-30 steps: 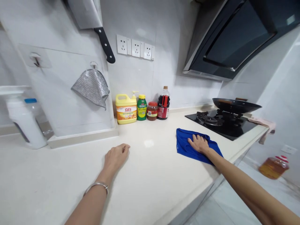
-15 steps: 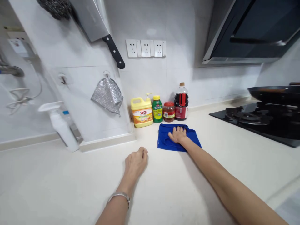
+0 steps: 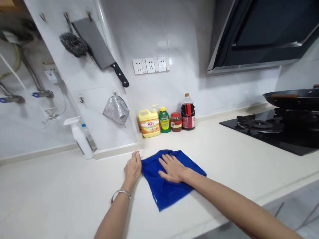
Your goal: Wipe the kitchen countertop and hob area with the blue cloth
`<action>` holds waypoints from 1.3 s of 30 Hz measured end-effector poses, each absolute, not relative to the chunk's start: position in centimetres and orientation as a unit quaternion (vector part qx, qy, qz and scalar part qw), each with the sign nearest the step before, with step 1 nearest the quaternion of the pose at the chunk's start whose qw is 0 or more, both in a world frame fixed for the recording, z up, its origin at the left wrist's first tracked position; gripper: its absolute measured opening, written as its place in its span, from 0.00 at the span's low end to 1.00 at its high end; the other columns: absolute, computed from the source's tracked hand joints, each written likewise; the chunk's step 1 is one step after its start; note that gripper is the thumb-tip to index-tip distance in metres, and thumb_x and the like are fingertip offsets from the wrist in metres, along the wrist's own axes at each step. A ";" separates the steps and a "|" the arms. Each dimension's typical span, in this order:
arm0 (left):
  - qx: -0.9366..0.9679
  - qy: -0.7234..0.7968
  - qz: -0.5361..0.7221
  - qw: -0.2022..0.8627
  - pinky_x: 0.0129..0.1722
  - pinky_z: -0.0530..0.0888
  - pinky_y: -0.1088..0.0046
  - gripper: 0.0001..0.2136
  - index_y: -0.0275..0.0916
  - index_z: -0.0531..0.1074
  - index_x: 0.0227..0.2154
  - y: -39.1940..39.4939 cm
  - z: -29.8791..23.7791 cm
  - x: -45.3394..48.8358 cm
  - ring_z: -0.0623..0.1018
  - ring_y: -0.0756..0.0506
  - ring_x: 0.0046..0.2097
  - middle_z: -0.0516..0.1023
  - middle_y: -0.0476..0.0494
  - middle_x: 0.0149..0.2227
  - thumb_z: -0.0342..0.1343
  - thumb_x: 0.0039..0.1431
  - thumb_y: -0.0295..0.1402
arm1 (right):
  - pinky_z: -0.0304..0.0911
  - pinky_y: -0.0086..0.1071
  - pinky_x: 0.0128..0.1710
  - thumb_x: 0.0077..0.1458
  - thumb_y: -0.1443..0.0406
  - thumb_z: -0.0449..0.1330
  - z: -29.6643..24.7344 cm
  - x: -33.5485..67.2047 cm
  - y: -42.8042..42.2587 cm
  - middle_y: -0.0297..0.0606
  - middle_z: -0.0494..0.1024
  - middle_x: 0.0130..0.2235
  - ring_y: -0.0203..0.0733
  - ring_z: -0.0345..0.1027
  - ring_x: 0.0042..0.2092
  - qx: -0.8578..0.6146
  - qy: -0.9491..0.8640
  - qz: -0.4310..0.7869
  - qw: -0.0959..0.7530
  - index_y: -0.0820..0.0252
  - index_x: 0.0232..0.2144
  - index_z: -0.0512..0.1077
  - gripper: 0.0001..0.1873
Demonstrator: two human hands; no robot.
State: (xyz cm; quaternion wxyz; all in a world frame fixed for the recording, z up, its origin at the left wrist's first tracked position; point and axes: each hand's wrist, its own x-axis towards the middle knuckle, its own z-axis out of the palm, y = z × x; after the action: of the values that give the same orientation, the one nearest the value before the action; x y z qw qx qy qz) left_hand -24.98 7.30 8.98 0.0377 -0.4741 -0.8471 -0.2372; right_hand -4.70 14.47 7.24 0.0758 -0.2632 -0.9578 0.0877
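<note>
My right hand (image 3: 172, 168) lies flat on a blue cloth (image 3: 164, 196), fingers spread, pressing it against the white countertop (image 3: 62, 196). The cloth is spread out with a few wrinkles, and one corner points toward me. At its left edge, my left hand (image 3: 133, 167) rests on the counter with the fingers curled in. The cloth's left corner meets the side of this hand. The undersides of the curled fingers are hidden. A silver bangle (image 3: 121, 191) circles my left wrist.
Along the wall stand a yellow detergent jug (image 3: 150, 126), a green bottle (image 3: 164, 121), a red-lidded jar (image 3: 176, 122) and a dark sauce bottle (image 3: 188, 116). A black gas stove (image 3: 259, 127) with a wok (image 3: 294, 99) is at right. A cleaver (image 3: 96, 43) hangs upper left above a white spray bottle (image 3: 81, 139).
My right hand and the cloth have moved left and toward me, away from the bottles. The cloth now reaches my left hand, which stays curled. The camera view has shifted.
</note>
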 end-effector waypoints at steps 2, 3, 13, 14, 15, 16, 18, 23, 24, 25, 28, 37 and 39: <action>-0.503 -0.835 -0.220 0.037 0.52 0.69 0.59 0.21 0.43 0.65 0.57 6.8 9.0 -25.0 0.77 0.36 0.52 0.75 0.38 0.56 0.31 0.70 0.34 | 0.38 0.57 0.68 0.65 0.46 0.42 7.2 -2.1 12.3 0.59 0.44 0.71 0.64 0.36 0.72 -0.247 -0.960 0.107 0.074 0.69 0.70 0.48 0.43; -0.519 -0.828 -0.212 0.035 0.53 0.68 0.60 0.20 0.44 0.67 0.55 6.6 8.9 -25.0 0.77 0.38 0.52 0.75 0.40 0.56 0.34 0.69 0.32 | 0.37 0.57 0.68 0.64 0.45 0.43 7.2 -0.8 11.4 0.58 0.43 0.72 0.63 0.35 0.72 -0.242 -0.960 0.118 0.074 0.68 0.70 0.47 0.43; -0.538 -0.813 -0.223 -0.003 0.53 0.68 0.62 0.26 0.48 0.78 0.43 6.6 8.2 -25.6 0.77 0.40 0.52 0.82 0.45 0.47 0.31 0.70 0.43 | 0.36 0.55 0.70 0.63 0.40 0.45 6.2 12.2 11.4 0.40 0.45 0.72 0.54 0.36 0.72 -0.316 -0.929 0.175 0.076 0.47 0.70 0.48 0.40; -0.536 -0.814 -0.225 -0.002 0.53 0.68 0.62 0.26 0.48 0.79 0.43 6.7 8.2 -25.7 0.77 0.39 0.52 0.82 0.45 0.47 0.32 0.70 0.43 | 0.36 0.55 0.70 0.63 0.40 0.44 5.8 13.3 12.1 0.39 0.46 0.72 0.53 0.37 0.72 -0.336 -0.923 0.166 0.081 0.45 0.70 0.48 0.39; -0.536 -0.814 -0.226 -0.002 0.53 0.68 0.61 0.25 0.49 0.79 0.42 6.7 8.1 -25.7 0.77 0.39 0.52 0.82 0.45 0.47 0.32 0.70 0.42 | 0.37 0.54 0.70 0.63 0.40 0.44 5.3 14.4 12.9 0.37 0.46 0.72 0.53 0.38 0.72 -0.353 -0.918 0.157 0.088 0.45 0.70 0.49 0.39; -0.536 -0.813 -0.227 -0.001 0.53 0.68 0.62 0.25 0.49 0.79 0.42 6.8 8.1 -25.7 0.77 0.39 0.52 0.82 0.45 0.47 0.33 0.70 0.42 | 0.38 0.54 0.70 0.62 0.40 0.44 4.8 15.4 13.8 0.37 0.47 0.72 0.53 0.39 0.72 -0.369 -0.913 0.145 0.096 0.45 0.70 0.50 0.39; -0.536 -0.813 -0.227 0.001 0.52 0.68 0.62 0.24 0.49 0.79 0.42 6.8 8.0 -25.7 0.77 0.39 0.52 0.82 0.44 0.47 0.34 0.69 0.41 | 0.40 0.52 0.70 0.62 0.39 0.43 3.8 17.0 15.7 0.38 0.50 0.71 0.53 0.41 0.72 -0.399 -0.903 0.118 0.106 0.48 0.69 0.52 0.40; -0.532 -0.818 -0.219 0.006 0.50 0.69 0.61 0.23 0.48 0.78 0.43 6.8 7.9 -25.6 0.78 0.38 0.50 0.82 0.41 0.45 0.34 0.69 0.40 | 0.47 0.50 0.68 0.61 0.40 0.41 1.6 17.7 21.2 0.48 0.55 0.70 0.57 0.48 0.70 -0.488 -0.863 0.036 0.127 0.59 0.68 0.56 0.43; -0.530 -0.820 -0.216 0.007 0.50 0.69 0.61 0.23 0.48 0.78 0.43 6.9 7.9 -25.5 0.78 0.38 0.50 0.82 0.41 0.45 0.34 0.69 0.40 | 0.48 0.51 0.67 0.61 0.41 0.41 1.4 17.3 22.1 0.50 0.56 0.69 0.58 0.49 0.69 -0.509 -0.852 0.016 0.123 0.61 0.68 0.56 0.43; -0.528 -0.823 -0.212 0.009 0.50 0.69 0.61 0.23 0.48 0.78 0.43 6.9 7.9 -25.5 0.78 0.38 0.50 0.82 0.40 0.45 0.34 0.69 0.39 | 0.49 0.51 0.67 0.61 0.42 0.41 1.3 16.6 22.8 0.52 0.56 0.69 0.60 0.50 0.69 -0.529 -0.840 -0.001 0.115 0.64 0.68 0.56 0.43; -0.520 -0.831 -0.197 0.013 0.48 0.70 0.60 0.22 0.48 0.76 0.44 6.9 8.0 -25.2 0.79 0.37 0.49 0.82 0.39 0.44 0.34 0.69 0.39 | 0.50 0.53 0.65 0.63 0.46 0.40 1.5 13.7 24.1 0.58 0.58 0.68 0.63 0.51 0.68 -0.582 -0.808 -0.040 0.083 0.69 0.68 0.56 0.42; -0.505 -0.847 -0.162 0.029 0.47 0.70 0.62 0.18 0.44 0.74 0.45 6.9 8.5 -24.1 0.79 0.38 0.48 0.81 0.36 0.43 0.39 0.68 0.37 | 0.46 0.53 0.64 0.66 0.50 0.38 5.2 0.9 21.2 0.60 0.53 0.69 0.65 0.47 0.69 -0.556 -0.831 -0.026 0.005 0.72 0.69 0.50 0.39; -0.506 -0.846 -0.164 0.031 0.48 0.70 0.63 0.17 0.45 0.74 0.45 6.9 8.4 -24.3 0.79 0.38 0.49 0.81 0.38 0.43 0.39 0.68 0.37 | 0.44 0.52 0.65 0.66 0.50 0.38 5.6 -2.3 19.7 0.60 0.50 0.70 0.64 0.44 0.70 -0.523 -0.852 -0.010 -0.001 0.71 0.70 0.48 0.39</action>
State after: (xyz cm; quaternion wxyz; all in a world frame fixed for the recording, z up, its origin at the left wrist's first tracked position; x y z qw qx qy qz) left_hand -24.27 6.88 8.39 0.0306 -0.5059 -0.8464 -0.1635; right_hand -2.26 19.73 5.59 -0.0013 -0.5233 -0.8521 -0.0101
